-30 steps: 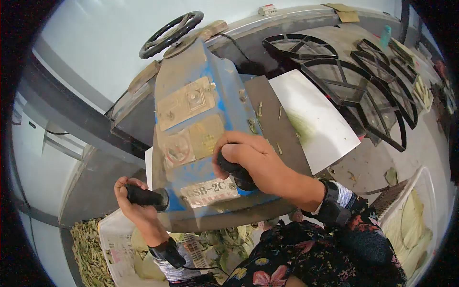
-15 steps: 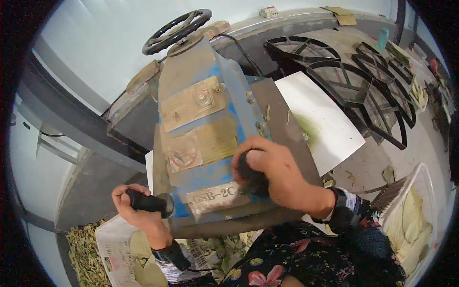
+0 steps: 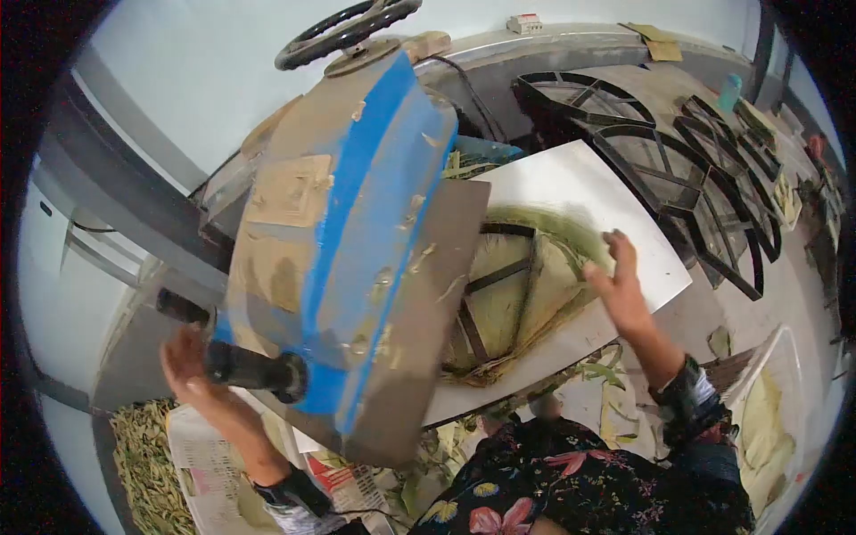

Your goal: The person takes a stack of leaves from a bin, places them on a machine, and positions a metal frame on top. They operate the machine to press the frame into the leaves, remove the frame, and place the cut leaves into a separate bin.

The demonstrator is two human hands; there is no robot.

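The blue, dust-covered press arm (image 3: 357,205) is swung to the left, its brown plate (image 3: 401,383) on the underside. My left hand (image 3: 192,370) is at the end of the lower black handle (image 3: 254,370), its fingers blurred but loosely apart; the upper black handle (image 3: 183,306) is just above it. On the white board (image 3: 571,183), a black metal cutting die (image 3: 499,275) lies on a stack of large green leaves (image 3: 496,312), partly hidden under the plate. My right hand (image 3: 629,299), empty with fingers spread, hovers at the stack's right edge.
Several black fan-shaped frames (image 3: 655,169) lie at the back right. White baskets of leaves stand at the lower right (image 3: 769,357) and lower left (image 3: 192,446). Leaf scraps (image 3: 143,446) are heaped at far left. A black handwheel (image 3: 352,36) tops the press.
The press arm has swung left, uncovering the die and leaves. My right hand has let go of its handle and moved right over the board; my left hand moved slightly left and loosened.
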